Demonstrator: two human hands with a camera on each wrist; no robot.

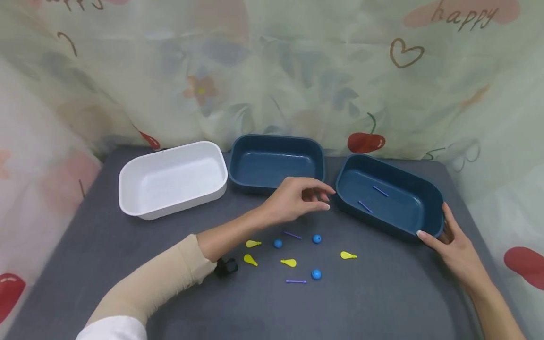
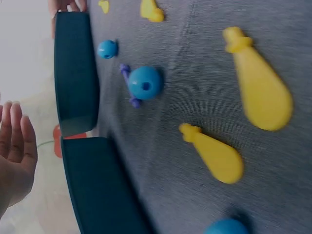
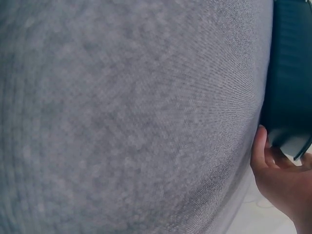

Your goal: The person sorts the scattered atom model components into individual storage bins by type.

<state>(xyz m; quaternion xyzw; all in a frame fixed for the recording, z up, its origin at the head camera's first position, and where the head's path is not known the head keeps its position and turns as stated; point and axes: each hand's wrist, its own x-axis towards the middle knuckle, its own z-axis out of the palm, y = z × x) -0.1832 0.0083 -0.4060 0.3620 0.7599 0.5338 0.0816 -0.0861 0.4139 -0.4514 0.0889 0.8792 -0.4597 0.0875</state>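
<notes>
My left hand (image 1: 297, 198) hovers between the middle and right blue bins, fingers loosely bent with nothing held; the left wrist view shows its fingers (image 2: 16, 131) mostly straight. At the right, my right hand (image 1: 456, 248) grips the near right corner of the right blue bin (image 1: 382, 219), thumb on the front side and fingers round the end. Inside that bin lie two purple sticks (image 1: 380, 191). On the table below my left hand are two more purple sticks (image 1: 296, 282), three blue balls (image 1: 316, 239) and several yellow bulb-shaped pieces (image 1: 289, 263).
A white bin (image 1: 172, 208) stands at the back left, close beside the middle blue bin (image 1: 276, 141). Behind the grey table (image 1: 238, 311) hangs a printed cloth (image 1: 272, 71). A black device (image 1: 226, 267) shows at the left wrist.
</notes>
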